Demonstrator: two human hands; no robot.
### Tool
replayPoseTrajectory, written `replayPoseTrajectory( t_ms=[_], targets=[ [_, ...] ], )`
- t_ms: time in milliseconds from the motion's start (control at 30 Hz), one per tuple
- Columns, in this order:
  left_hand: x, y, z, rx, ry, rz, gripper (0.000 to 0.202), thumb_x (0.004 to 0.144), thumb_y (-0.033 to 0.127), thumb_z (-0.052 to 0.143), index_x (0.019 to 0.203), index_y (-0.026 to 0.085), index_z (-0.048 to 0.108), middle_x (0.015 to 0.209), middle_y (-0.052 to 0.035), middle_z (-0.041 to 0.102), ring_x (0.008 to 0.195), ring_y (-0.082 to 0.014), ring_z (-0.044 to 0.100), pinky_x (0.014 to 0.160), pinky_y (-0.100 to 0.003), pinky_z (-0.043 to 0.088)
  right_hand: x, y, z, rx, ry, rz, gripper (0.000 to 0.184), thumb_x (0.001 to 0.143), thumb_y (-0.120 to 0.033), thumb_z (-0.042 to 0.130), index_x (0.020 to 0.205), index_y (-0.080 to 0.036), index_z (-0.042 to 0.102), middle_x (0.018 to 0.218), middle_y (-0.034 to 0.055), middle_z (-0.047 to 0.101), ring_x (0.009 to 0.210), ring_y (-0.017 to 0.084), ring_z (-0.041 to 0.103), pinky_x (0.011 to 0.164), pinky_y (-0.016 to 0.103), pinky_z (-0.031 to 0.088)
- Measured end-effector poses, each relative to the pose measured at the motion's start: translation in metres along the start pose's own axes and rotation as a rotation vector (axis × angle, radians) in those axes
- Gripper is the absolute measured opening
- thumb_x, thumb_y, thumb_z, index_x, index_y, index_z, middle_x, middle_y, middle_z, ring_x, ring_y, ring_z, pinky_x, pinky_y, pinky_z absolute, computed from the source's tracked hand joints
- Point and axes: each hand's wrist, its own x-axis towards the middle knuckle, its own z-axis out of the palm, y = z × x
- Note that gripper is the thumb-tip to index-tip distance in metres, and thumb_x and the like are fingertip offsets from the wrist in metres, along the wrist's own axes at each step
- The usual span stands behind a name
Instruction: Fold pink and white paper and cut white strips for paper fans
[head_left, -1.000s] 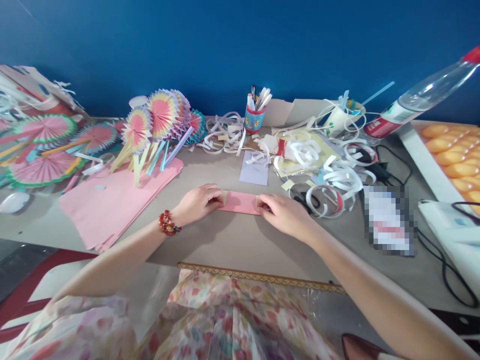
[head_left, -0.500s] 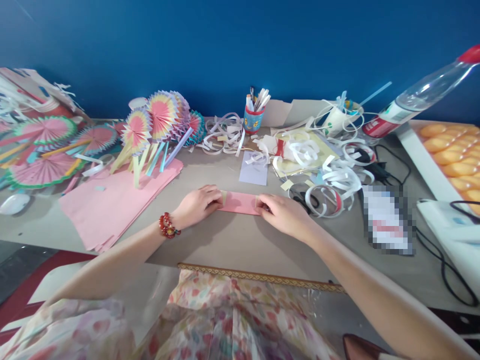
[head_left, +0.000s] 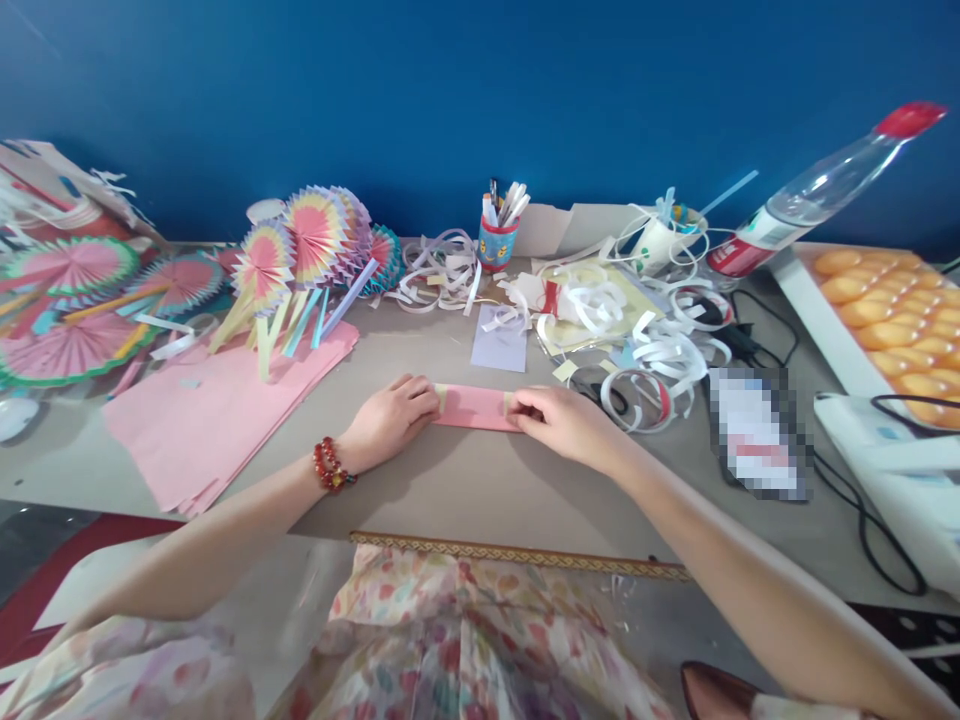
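A folded pink paper strip [head_left: 474,408] lies flat near the middle of the desk, with a pale yellow band near each end. My left hand [head_left: 396,418], with a red bead bracelet [head_left: 330,465] at the wrist, is closed on the strip's left end, fingers together over it. At the right end, my right hand [head_left: 559,425] pinches the paper between thumb and curled fingers. A small lavender sheet [head_left: 499,340] rests just beyond the strip. To the left is a stack of pink paper [head_left: 225,420].
Folded paper fans [head_left: 315,235] crowd the back left. Curled white paper strips [head_left: 664,360] lie right of my right hand. A pen holder [head_left: 498,240] stands by the blue wall [head_left: 480,90]. Farther right are a plastic bottle [head_left: 817,190], a white-framed box [head_left: 817,320] and black cable [head_left: 862,530].
The view has turned slightly, so most things sit farther left. My left fingers look flatter on the strip's end. Both hands stay at the strip's two ends.
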Motion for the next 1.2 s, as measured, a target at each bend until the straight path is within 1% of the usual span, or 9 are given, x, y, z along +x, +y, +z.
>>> replayPoseTrajectory(
  t_ms=[67,167,300,500,667,900,1200],
  targets=[
    [0.0,0.0,-0.001,-0.01,-0.005,-0.004,0.021,0.099,0.019,0.041,0.087,0.019,0.058,0.094,-0.0056,0.057,0.092,-0.0205,0.051,0.083,-0.031,0.043,0.001,0.001,-0.001,0.028,-0.013,-0.001,0.012,0.084,-0.015,0.054,0.076,-0.022,0.06,0.084,-0.0002,0.068,0.074,0.015,0.06,0.064,0.023,0.035],
    [0.0,0.0,-0.002,-0.032,-0.01,-0.008,0.021,0.099,0.02,0.04,0.087,0.019,0.057,0.094,-0.0055,0.057,0.092,-0.0205,0.051,0.083,-0.031,0.043,0.002,0.004,-0.001,0.073,-0.019,-0.004,0.011,0.085,-0.017,0.054,0.078,-0.021,0.061,0.084,0.0001,0.069,0.074,0.014,0.06,0.063,0.022,0.036],
    [0.001,-0.001,-0.003,-0.052,-0.006,-0.008,0.021,0.099,0.02,0.04,0.087,0.019,0.057,0.094,-0.0056,0.057,0.092,-0.0203,0.052,0.083,-0.031,0.044,0.004,0.006,-0.001,0.095,-0.032,0.018,0.01,0.086,-0.022,0.057,0.077,-0.02,0.06,0.08,0.0004,0.067,0.069,0.014,0.059,0.062,0.022,0.035],
    [0.001,-0.001,-0.002,-0.051,-0.008,-0.012,0.021,0.099,0.022,0.04,0.087,0.019,0.057,0.095,-0.0062,0.057,0.093,-0.0209,0.053,0.083,-0.032,0.045,0.007,0.008,-0.004,0.11,-0.02,-0.058,0.011,0.086,-0.021,0.059,0.075,-0.019,0.059,0.083,0.0012,0.065,0.07,0.013,0.057,0.065,0.022,0.036],
    [0.002,0.0,-0.003,-0.063,0.0,-0.015,0.02,0.098,0.021,0.042,0.086,0.019,0.058,0.094,-0.0059,0.058,0.092,-0.021,0.053,0.08,-0.031,0.045,0.006,0.009,-0.002,0.089,-0.025,-0.053,0.012,0.087,-0.022,0.058,0.076,-0.019,0.059,0.085,0.0018,0.065,0.071,0.013,0.057,0.064,0.022,0.036],
    [0.0,-0.002,-0.002,-0.05,-0.002,-0.025,0.022,0.1,0.025,0.041,0.087,0.019,0.057,0.096,-0.0061,0.058,0.094,-0.021,0.053,0.082,-0.032,0.045,0.002,0.013,0.005,0.031,0.002,-0.075,0.007,0.09,-0.022,0.057,0.083,-0.021,0.059,0.091,0.0012,0.066,0.074,0.014,0.057,0.065,0.023,0.036],
    [0.001,-0.001,-0.001,-0.053,0.007,-0.019,0.023,0.099,0.025,0.041,0.086,0.019,0.058,0.093,-0.0059,0.058,0.093,-0.0212,0.053,0.081,-0.032,0.045,0.0,0.011,0.005,-0.004,0.002,-0.081,0.006,0.09,-0.02,0.057,0.084,-0.021,0.057,0.093,0.0011,0.065,0.076,0.014,0.059,0.066,0.023,0.037]
  ],
)
